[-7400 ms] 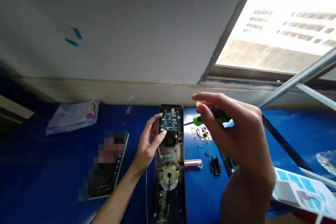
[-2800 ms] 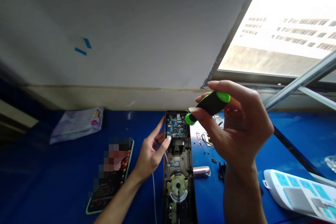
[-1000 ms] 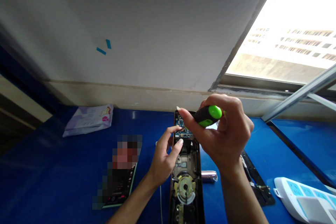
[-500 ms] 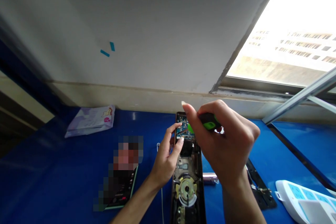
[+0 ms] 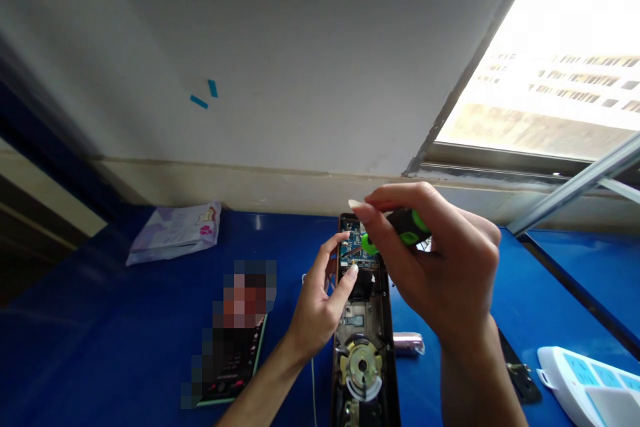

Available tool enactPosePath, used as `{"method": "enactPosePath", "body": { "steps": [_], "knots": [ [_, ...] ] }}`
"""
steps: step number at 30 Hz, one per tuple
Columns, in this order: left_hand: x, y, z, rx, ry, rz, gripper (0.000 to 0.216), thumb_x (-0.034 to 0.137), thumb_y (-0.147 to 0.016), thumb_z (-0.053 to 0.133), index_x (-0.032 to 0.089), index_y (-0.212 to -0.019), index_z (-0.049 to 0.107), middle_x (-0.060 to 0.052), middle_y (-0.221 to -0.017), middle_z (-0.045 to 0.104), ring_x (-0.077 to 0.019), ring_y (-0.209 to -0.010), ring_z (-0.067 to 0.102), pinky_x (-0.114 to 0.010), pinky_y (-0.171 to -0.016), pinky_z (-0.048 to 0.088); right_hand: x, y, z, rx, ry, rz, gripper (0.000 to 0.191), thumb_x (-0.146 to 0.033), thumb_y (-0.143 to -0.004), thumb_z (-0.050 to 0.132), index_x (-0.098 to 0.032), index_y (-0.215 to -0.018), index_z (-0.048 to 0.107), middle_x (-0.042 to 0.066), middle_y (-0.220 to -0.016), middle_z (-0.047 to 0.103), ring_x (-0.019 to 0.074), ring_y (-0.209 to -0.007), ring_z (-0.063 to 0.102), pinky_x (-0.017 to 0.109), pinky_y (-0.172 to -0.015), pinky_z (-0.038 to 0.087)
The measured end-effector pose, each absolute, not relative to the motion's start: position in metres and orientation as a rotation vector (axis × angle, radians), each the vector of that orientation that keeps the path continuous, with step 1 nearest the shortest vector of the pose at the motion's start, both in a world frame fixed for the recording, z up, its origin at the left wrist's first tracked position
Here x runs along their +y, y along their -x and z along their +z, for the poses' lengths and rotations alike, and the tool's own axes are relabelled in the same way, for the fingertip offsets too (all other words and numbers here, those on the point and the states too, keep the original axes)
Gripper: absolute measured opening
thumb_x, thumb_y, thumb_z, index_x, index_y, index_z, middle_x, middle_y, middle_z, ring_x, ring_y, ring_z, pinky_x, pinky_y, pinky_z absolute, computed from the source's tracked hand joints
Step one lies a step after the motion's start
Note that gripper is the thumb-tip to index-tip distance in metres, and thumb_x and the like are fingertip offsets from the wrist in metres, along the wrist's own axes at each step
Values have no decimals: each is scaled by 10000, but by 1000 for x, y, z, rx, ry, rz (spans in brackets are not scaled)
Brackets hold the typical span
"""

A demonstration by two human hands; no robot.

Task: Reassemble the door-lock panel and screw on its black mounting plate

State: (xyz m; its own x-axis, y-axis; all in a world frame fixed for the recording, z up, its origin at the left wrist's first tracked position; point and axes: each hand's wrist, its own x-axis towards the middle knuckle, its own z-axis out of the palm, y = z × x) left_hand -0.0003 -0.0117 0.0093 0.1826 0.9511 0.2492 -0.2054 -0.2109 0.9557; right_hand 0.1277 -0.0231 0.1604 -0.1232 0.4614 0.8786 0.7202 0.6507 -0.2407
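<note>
A long, dark, opened housing [image 5: 391, 360], which looks like an electronic door lock, lies with its inner side up. A blue-green circuit board [image 5: 367, 257] sits at its far end, with a black block below it and a round brass-coloured part [image 5: 363, 360] nearer me. My left hand [image 5: 320, 310] grips the housing's left edge, forefinger and thumb resting on the board. My right hand [image 5: 445, 260] is closed around a green-and-black screwdriver [image 5: 407, 227]. Its shaft slants down to the left side of the board; the exact contact at the tip is too small to tell.
On the blue table lie a phone [image 5: 233, 363], partly blurred, and a lilac packet [image 5: 175, 233] by the wall. Right of the housing are a pink cylinder [image 5: 409, 343], a black plate [image 5: 523, 373] and a white-and-blue case [image 5: 580, 373]. A metal bar [image 5: 565, 183] slants at the right.
The view has shifted slightly. My right hand and the screwdriver sit a little farther right, with the handle turned slightly. My left hand keeps its place on the housing.
</note>
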Motion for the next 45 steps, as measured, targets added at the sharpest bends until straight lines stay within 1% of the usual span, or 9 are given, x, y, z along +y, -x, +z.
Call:
{"method": "enactPosePath", "body": {
  "steps": [7,11,15,17,19,26,33,40,45],
  "knots": [
    [-12,-2,15,811,-1280,1303,529,365,-996,687,237,-1494,563,-107,-1535,635,-308,-1407,612,-437,-1226,463,-28,-136,164,-1974,917,-33,298,-126,-1025,577,-203,-1305,645,10,-1107,778,118,-873,740,271,-778,591],
    [-13,-3,18,806,-1273,1322,534,348,-979,709,233,-1482,571,-106,-1484,677,-298,-1352,658,-415,-1193,497,-30,-138,167,-1977,932,-44,272,-85,-987,545,-173,-1204,683,27,-1050,756,127,-870,700,278,-749,561],
    [-13,-3,14,799,-1284,1346,497,320,-988,706,239,-1463,582,-93,-1481,677,-275,-1350,657,-391,-1197,489,-27,-139,166,-1871,984,-171,43,-214,-990,706,-173,-985,717,-22,-814,725,69,-613,599,234,-553,475],
    [-12,-3,11,803,-1292,1352,476,313,-993,704,233,-1448,589,-94,-1460,689,-263,-1305,683,-383,-1177,505,-27,-139,167,-1856,1017,-210,130,-272,-974,767,-182,-898,711,-43,-751,713,53,-563,571,222,-520,450],
    [-12,-3,11,799,-1291,1354,483,313,-989,708,225,-1449,589,-99,-1428,708,-258,-1250,711,-380,-1150,527,-30,-141,168,-1893,1022,-164,41,-219,-991,731,-189,-963,730,-39,-810,751,53,-607,624,207,-568,489],
    [-10,-4,19,771,-1202,1366,555,301,-896,800,208,-1414,621,-119,-1374,747,-287,-1232,737,-377,-1097,575,-43,-145,173,-1989,1017,18,498,-79,-908,574,-181,-1391,643,15,-1060,766,132,-868,716,273,-725,573],
    [-8,-4,19,799,-1223,1371,496,326,-921,783,192,-1373,631,-131,-1343,759,-279,-1189,757,-376,-1070,586,-33,-141,169,-1836,1047,-55,154,-245,-997,708,-172,-1120,764,-42,-782,735,56,-512,518,239,-543,498],
    [-9,-2,18,791,-1197,1346,483,306,-889,803,217,-1334,641,-104,-1319,766,-250,-1151,759,-326,-1024,580,-37,-148,173,-1917,1017,11,489,-84,-918,560,-167,-1394,632,32,-1070,751,139,-884,715,288,-776,586],
    [-8,-2,16,769,-1182,1345,442,318,-904,795,223,-1308,643,-92,-1271,778,-242,-1141,752,-334,-1037,571,-35,-145,172,-1861,1081,-83,150,-249,-979,710,-170,-1101,747,-13,-863,759,83,-643,645,239,-597,530]
  ]
}}
